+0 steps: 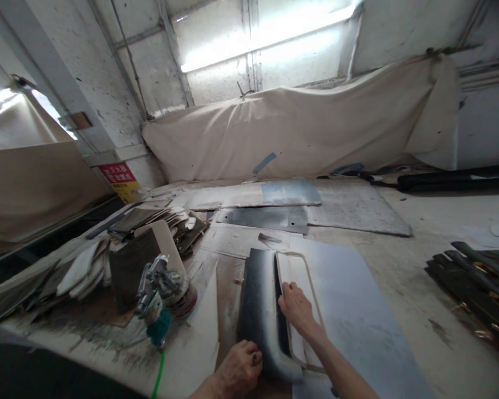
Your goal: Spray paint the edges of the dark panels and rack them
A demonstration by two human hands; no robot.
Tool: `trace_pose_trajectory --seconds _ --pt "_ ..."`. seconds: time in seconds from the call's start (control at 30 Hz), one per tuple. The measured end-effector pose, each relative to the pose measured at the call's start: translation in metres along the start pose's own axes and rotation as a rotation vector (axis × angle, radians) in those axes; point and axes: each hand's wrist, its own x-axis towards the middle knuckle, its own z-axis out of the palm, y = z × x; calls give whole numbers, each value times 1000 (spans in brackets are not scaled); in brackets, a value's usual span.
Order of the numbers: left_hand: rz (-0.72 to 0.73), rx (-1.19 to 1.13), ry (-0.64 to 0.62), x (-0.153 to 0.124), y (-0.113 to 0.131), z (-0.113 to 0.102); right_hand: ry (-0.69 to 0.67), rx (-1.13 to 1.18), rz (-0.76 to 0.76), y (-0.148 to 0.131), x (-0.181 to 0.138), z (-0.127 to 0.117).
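A dark leather-like piece (255, 310), fading to white along its curved right edge, lies in front of me. My left hand (239, 368) is closed at its near left corner, with a small brass-coloured fitting (255, 358) showing between the fingers. My right hand (296, 307) has its fingers curled over the left edge of a white panel with a beige rim (316, 293), beside the dark piece. A narrow dark gap separates the two pieces. Another small brass-coloured bit (238, 281) shows at the dark piece's left edge. Beneath the panel is a large pale sheet (357, 310).
On the left stand a spray gun (153, 302) with a green hose (158, 374) and a grimy can (183, 296). Behind them are stacked dark and white pieces (87, 266). Dark strips with brass-coloured parts (478, 282) lie right. Flat boards (357, 208) and a hanging cloth (291, 133) are behind.
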Motion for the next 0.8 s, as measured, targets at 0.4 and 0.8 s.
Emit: trace_pose_trajectory --seconds 0.4,0.8 --pt "16 31 -42 11 4 13 -17 -44 -63 15 14 32" --pt "-131 -73 -241 -33 9 -19 16 50 -302 -45 7 47"
